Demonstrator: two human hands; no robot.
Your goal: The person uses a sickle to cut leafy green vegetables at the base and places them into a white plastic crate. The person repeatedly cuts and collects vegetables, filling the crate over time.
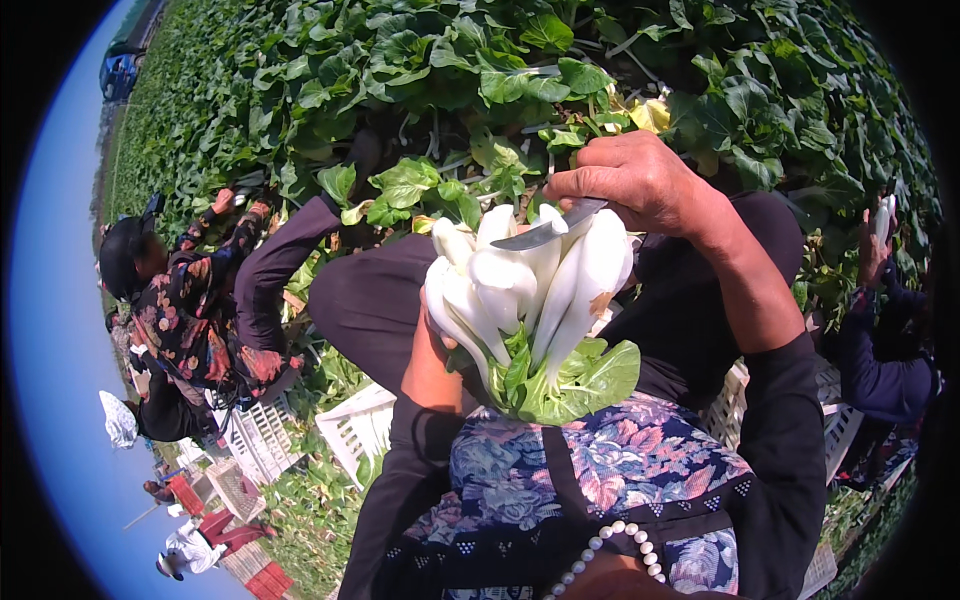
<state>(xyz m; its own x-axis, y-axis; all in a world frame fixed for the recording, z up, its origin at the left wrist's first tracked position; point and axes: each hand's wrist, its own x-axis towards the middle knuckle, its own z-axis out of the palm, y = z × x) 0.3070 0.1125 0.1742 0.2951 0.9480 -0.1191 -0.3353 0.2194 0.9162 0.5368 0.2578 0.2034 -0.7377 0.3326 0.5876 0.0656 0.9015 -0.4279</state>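
Note:
My left hand (437, 322) grips several heads of bok choy (525, 277) from the left side, and most of its fingers are hidden behind them. Their thick white bases point up and away from my body, while the green leaves (577, 382) hang towards my flowered top. My right hand (637, 180) is closed around a knife at upper right; the handle is hidden by the fingers. The knife's curved metal blade (536, 234) crosses the tops of the white bases, close against them. One base bears a brown patch on the right side.
Dense leafy rows (337, 67) fill the ground ahead, with loose leaves (409, 184) near my knees. White plastic crates (356, 427) stand behind me on both sides. A person in a flowered jacket (187, 322) works at left, another (889, 360) at right; more people and red crates (270, 581) are farther off.

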